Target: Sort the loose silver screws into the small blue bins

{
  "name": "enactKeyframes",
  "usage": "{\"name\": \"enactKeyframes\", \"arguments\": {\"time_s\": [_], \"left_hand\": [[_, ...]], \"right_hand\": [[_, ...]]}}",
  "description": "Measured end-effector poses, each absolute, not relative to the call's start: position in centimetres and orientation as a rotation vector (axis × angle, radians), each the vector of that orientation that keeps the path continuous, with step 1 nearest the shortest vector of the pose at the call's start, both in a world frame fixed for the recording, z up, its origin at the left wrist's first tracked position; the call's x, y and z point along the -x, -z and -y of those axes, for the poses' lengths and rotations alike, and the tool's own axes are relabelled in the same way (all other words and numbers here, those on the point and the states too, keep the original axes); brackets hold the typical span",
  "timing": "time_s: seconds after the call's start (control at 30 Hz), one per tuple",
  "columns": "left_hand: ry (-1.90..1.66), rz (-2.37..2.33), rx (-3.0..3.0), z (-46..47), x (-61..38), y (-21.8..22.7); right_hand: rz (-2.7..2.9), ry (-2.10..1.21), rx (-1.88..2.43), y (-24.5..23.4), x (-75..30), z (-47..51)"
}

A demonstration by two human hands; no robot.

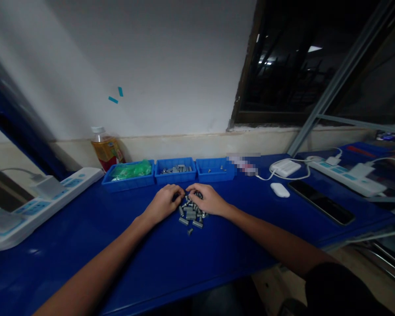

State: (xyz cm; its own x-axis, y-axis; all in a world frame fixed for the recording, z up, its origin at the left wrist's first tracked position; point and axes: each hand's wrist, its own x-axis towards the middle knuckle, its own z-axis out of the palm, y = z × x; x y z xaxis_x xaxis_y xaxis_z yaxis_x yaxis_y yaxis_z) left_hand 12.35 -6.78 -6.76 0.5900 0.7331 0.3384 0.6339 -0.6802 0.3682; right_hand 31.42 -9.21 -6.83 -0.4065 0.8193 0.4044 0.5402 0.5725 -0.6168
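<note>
In a dim room, beside a pale wall [171,66] with a dark window [279,83].
Showing small lights [315,48] within the window; furnished with a shiny blue table [171,272], with a blue post [23,101] at left and grey metal bars [342,72] at right.

Blue tabletop [171,267] with a glossy surface. Centre: loose heap of small metal parts [191,214], some cylindrical. Behind the heap: three shallow blue trays [176,177] set in a row. Left: white power strip [49,205], lying obliquely. Right: dark phone [321,202], flat, near a small white case [279,189]; beyond, a second power strip [345,175].
</note>
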Motion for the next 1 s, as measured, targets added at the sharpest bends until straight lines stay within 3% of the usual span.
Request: {"name": "enactKeyframes", "arguments": {"time_s": [0.2,0.4,0.67,1.0], "left_hand": [[-0.703,-1.256,-2.585,6.4,-11.9,7.1],[-0.701,-1.392,-2.542,6.7,-11.8,6.8],[-0.718,-1.467,-2.564,7.1,-12.3,6.8],[-0.815,-1.228,-2.493,6.3,-12.0,7.2]], "right_hand": [[2.097,-0.458,1.058,6.6,-31.1,8.2],[1.646,-0.431,1.0,4.3,-33.0,7.8],[1.182,0.119,0.911,0.5,-40.1,8.5],[2.191,-0.067,1.043,5.2,-32.7,10.3]]}}
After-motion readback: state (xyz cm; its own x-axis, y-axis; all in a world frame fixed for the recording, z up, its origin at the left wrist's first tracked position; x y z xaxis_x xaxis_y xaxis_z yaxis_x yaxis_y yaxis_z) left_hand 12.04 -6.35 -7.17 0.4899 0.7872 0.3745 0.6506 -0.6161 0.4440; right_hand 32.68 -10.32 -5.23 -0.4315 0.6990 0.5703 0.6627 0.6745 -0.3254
